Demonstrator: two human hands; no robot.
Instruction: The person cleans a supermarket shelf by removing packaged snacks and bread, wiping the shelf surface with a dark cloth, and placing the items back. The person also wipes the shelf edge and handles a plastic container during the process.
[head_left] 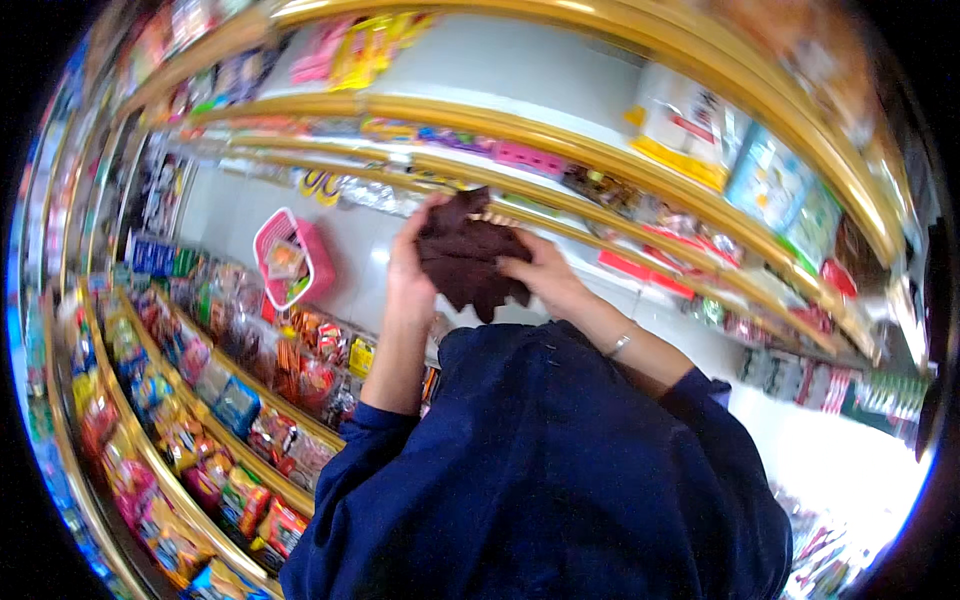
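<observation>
Between my two hands is a dark brown cloth (465, 255), bunched up, with a jagged lower edge. My left hand (409, 248) is closed on its left side, the fingers partly behind it. On the right side my right hand (548, 275) grips the cloth, thumb on its front. Both hands hold it up in front of my chest, above the aisle floor. Around my right wrist is a silvery bracelet (620, 345). The picture is somewhat blurred, so the cloth's exact kind is hard to make out.
Gold-edged shelves (590, 140) with packaged goods run across ahead of me. A pink basket (318, 262) holding a few packages stands on the pale tiled floor (365, 235). More shelves with colourful snack bags (240, 500) line the left. Boxes (800, 380) stand at the right.
</observation>
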